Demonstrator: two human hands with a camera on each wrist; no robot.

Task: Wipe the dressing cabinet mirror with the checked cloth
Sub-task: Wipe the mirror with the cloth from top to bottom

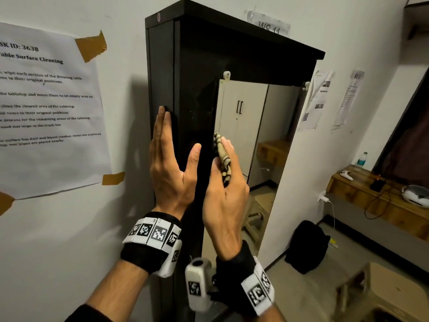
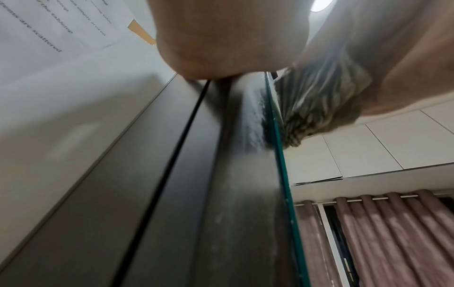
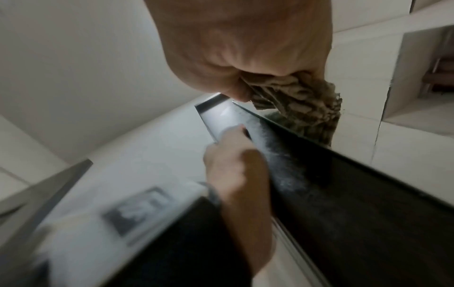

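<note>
A tall black dressing cabinet point(image 1: 190, 73) stands against the white wall, with a long mirror point(image 1: 262, 126) on its front. My right hand point(image 1: 226, 182) grips the bunched beige checked cloth point(image 1: 222, 156) and holds it against the mirror's left edge. In the right wrist view the cloth point(image 3: 302, 101) bulges from under the palm, touching the glass. In the left wrist view the cloth point(image 2: 317, 104) sits by the mirror's green edge point(image 2: 282, 174). My left hand point(image 1: 171, 163) lies flat on the cabinet's left front corner, fingers straight up, thumb spread across the dark panel.
A taped task sheet point(image 1: 46, 105) hangs on the wall left of the cabinet. More papers point(image 1: 321, 98) hang to the right. A black bag point(image 1: 306, 247) sits on the floor, near a wooden shelf point(image 1: 376, 196) with a bottle point(image 1: 362, 159) and cables.
</note>
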